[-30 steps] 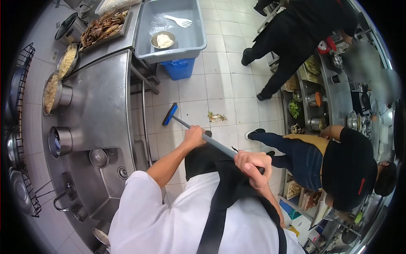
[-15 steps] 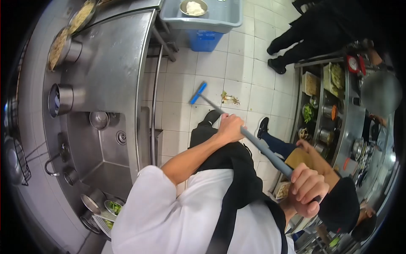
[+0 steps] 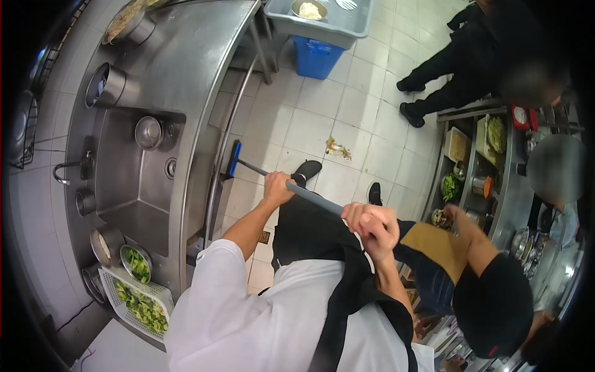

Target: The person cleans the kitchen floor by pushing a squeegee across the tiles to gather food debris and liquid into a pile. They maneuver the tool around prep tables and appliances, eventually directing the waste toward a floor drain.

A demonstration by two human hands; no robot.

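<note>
A floor squeegee with a blue head (image 3: 235, 159) and a long grey handle slants across in front of me. My left hand (image 3: 279, 188) is wrapped round the handle partway down. Higher up, near the handle's top end, my right hand (image 3: 373, 228) is closed on it. The blue head is low by the floor, beside the metal rail under the sink counter. A small pile of food scraps (image 3: 338, 149) lies on the white tiles, to the right of the head and apart from it.
On the left runs a steel counter with a sink (image 3: 139, 192) and a basket of greens (image 3: 139, 305). A grey tub (image 3: 316, 25) sits above a blue bin (image 3: 317, 57). One person (image 3: 489, 297) works close on my right, another (image 3: 458, 68) stands farther off. Shelves (image 3: 471, 161) hold food.
The squeegee's head has moved left and towards me, away from the scraps to the counter rail. Both hands have shifted left with the handle. The view has turned a little.
</note>
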